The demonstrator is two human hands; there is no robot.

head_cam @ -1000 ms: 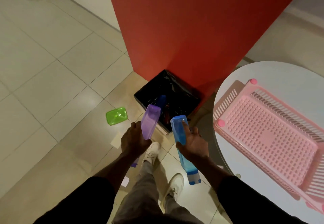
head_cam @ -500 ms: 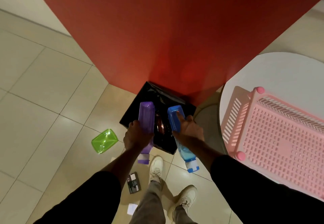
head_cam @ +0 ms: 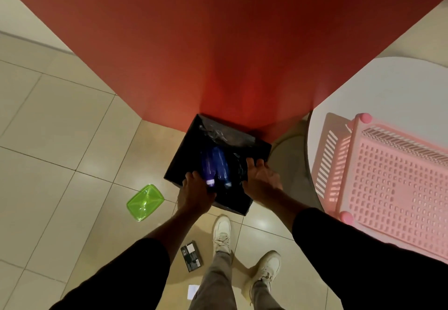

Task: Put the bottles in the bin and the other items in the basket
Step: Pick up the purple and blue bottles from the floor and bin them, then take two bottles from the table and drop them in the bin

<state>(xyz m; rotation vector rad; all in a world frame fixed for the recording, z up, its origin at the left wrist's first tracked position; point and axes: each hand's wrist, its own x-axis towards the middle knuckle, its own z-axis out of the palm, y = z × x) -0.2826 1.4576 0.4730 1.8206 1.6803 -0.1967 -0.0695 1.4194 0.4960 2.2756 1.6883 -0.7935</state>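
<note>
Bottles: purple bottle [head_cam: 207, 168] and blue bottle [head_cam: 220, 165] side by side inside black bin [head_cam: 180, 164], caps toward person. Bin on floor against red wall [head_cam: 218, 55]. Left hand [head_cam: 195, 194] over near rim, fingers loose by purple cap; grip unclear. Right hand [head_cam: 260, 180] spread, empty. Pink basket [head_cam: 388, 178] on white table [head_cam: 378, 86], right. Green container [head_cam: 144, 202] and black box [head_cam: 191, 256] on floor.
</note>
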